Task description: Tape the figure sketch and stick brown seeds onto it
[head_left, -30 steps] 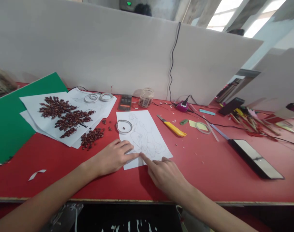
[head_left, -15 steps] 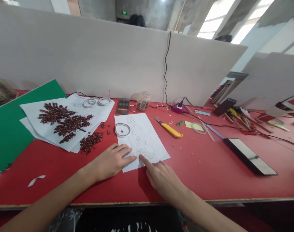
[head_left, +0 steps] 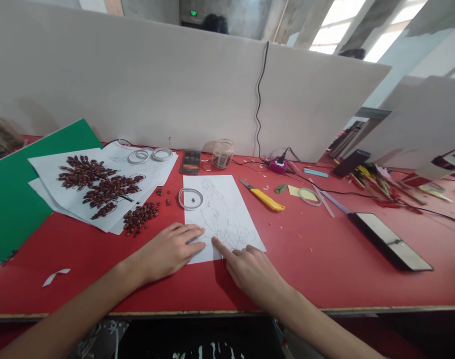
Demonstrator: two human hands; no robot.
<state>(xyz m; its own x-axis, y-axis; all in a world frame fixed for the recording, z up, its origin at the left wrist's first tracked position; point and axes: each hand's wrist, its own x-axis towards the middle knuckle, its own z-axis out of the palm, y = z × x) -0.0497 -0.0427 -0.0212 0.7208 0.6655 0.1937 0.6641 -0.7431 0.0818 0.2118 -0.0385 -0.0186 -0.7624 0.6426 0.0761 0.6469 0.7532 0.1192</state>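
Nearest, on the red table point(head_left: 325, 281), a line-drawn sheet point(head_left: 231, 217) is touched by both hands. Its lower left part is covered by the fingers of the left hand point(head_left: 171, 252), which is held open and flat; its lower middle is met by the outstretched index finger of the right hand point(head_left: 250, 267), whose other fingers are curled, and whether anything is held beneath them cannot be told. Just beyond the left hand, the sheet's left edge is overlapped by a pale ring point(head_left: 192, 207), with brown seeds point(head_left: 139, 218) heaped farther left. Beyond the right hand, a yellow-handled knife point(head_left: 267, 199) is laid beside the sheet. Farther beyond both hands, a clear jar point(head_left: 222, 153) is seen.
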